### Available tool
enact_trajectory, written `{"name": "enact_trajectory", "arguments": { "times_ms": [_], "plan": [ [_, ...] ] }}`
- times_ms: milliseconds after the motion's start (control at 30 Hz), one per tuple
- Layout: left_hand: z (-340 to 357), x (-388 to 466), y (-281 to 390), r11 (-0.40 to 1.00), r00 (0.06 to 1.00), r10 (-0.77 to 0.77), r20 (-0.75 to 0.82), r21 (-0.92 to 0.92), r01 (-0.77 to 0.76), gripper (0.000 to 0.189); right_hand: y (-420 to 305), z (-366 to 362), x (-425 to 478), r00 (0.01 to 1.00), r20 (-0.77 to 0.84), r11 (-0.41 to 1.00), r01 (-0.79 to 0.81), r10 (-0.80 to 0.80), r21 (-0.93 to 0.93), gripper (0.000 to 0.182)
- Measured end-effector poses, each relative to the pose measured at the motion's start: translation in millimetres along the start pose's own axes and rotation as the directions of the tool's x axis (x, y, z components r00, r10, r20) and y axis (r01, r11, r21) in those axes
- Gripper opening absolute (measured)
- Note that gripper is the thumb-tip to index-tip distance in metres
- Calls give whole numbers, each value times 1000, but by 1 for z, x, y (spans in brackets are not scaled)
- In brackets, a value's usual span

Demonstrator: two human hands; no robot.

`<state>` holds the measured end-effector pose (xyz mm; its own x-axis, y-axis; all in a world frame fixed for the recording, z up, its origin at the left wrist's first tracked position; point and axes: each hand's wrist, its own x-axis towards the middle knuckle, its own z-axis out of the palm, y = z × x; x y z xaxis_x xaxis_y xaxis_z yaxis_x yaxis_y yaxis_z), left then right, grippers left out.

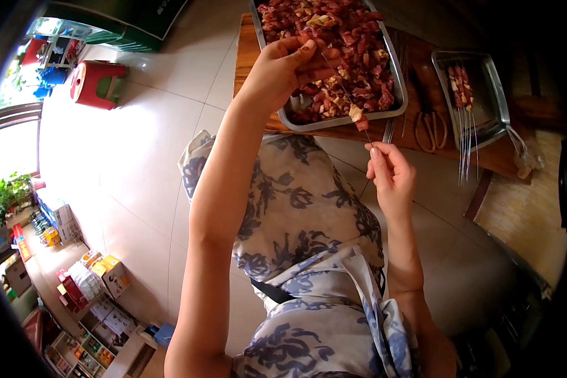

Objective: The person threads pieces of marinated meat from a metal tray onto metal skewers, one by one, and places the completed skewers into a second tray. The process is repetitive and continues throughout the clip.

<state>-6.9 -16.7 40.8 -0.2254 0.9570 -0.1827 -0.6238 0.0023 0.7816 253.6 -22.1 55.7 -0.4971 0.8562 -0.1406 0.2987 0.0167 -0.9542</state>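
Note:
My right hand (391, 172) pinches a thin metal skewer (344, 87) near its lower end. A pale piece of fat or skin (356, 112) and a red meat chunk (361, 124) are threaded low on it. The bare tip slants up to the fingers of my left hand (295, 61). That hand hovers over a large metal tray (345, 124), thumb against the fingers; whether it holds a piece is not clear. Raw cut meat (359, 42) fills most of the tray, with yellowish bits among the red.
The wooden table (248, 56) also carries scissors (431, 132), bare skewers (389, 130) and a smaller metal tray (493, 101) holding several loaded meat skewers (460, 90), handles over its edge. A plastic bag (524, 153) hangs near the corner. A red stool (97, 85) stands on the tiled floor.

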Motion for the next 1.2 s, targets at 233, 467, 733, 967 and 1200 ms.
{"name": "enact_trajectory", "arguments": {
  "times_ms": [233, 467, 733, 967, 1200],
  "plan": [
    [7, -8, 2, 999, 999, 32, 5, 14, -32, 19, 0, -1, -2, 1000, -2, 999, -5, 5, -49, 15],
    [15, -11, 2, 984, 999, -32, -22, 174, 35, 17, 1, 0, -1, 1000, 2, 999, 8, -8, -42, 15],
    [11, -11, -5, 978, 997, -58, 55, -196, 67, 14, 0, 3, 1, 999, 21, 998, 49, -48, -25, 15],
    [24, -19, -10, 988, 993, -75, 96, -125, 87, 18, -7, 6, 1, 1000, 6, 1000, 26, -26, -5, 15],
    [31, -21, -24, 995, 992, -95, 87, -33, 99, 19, -19, 14, 4, 998, -40, 997, -46, 48, 64, 16]
  ]
}}
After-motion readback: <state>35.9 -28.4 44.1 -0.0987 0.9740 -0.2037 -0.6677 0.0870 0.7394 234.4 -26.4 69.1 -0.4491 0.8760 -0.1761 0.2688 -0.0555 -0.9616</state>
